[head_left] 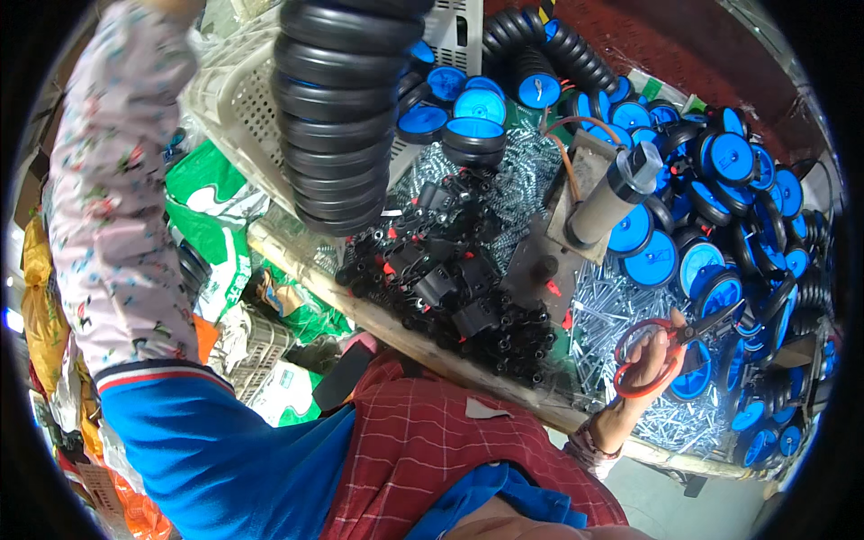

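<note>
Wooden-edged and crowded, the table [315, 274] stretches in front of me, with a dark red surface [702, 54] behind its far side and green-and-white sacks [211, 238] below its left end. Along the right side lies the broadest load, a loose heap of wheels [729, 157] with black tyres and blue hubs, tipped at all angles. At the far left stands a pale perforated crate [247, 99], and in front of it a long stack of black wheels [337, 126], pressed tyre to tyre, runs up out of view at the top. My left arm, in a flowered sleeve [121, 198], reaches up on the left; only a blurred bit of my left grip [171, 5] shows at the upper edge, so I cannot tell how far it is open or whether it has hold of the stack, the nearest thing to it. Mid-table, black plastic parts [441, 283] with red bits among them lie in a dense pile, and right of them a tilted grey cylinder [598, 216] stands on a metal base. Over the near right part of the table are the red-handled scissors [686, 331]; my right grip [643, 360] is curled closed around their handles, blades pointing right. Smallest are the thin silver pins [598, 310], scattered beneath and left of the scissors.
</note>
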Demonstrator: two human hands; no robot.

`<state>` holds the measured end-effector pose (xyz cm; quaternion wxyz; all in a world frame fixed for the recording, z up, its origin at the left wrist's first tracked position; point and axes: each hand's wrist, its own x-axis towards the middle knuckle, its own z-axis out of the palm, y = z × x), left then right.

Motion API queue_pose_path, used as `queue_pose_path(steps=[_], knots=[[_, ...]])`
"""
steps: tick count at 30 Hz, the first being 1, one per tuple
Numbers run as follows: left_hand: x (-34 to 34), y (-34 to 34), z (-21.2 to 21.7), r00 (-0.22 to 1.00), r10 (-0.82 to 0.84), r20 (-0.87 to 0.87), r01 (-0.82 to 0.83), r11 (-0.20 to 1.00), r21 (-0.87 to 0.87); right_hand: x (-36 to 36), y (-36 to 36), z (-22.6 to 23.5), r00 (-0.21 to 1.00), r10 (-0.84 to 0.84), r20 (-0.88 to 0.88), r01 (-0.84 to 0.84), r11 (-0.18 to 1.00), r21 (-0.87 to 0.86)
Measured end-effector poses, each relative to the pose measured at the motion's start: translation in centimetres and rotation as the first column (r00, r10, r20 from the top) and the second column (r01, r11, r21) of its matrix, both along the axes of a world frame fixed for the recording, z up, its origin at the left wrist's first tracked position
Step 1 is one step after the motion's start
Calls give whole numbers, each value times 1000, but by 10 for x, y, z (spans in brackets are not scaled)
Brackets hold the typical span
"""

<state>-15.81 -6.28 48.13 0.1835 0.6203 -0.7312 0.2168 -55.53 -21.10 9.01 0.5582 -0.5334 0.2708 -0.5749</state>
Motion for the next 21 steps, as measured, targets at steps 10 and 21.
queue_pose_path(steps=[10, 21], knots=[[87, -106, -109, 485, -93, 869, -187, 960, 206, 48, -82, 157, 804, -152, -574, -274, 763, -585], [117, -152, -181, 815, 136, 563, -397, 840, 371, 261, -65, 230, 694, -699, -172, -573, -392, -719]])
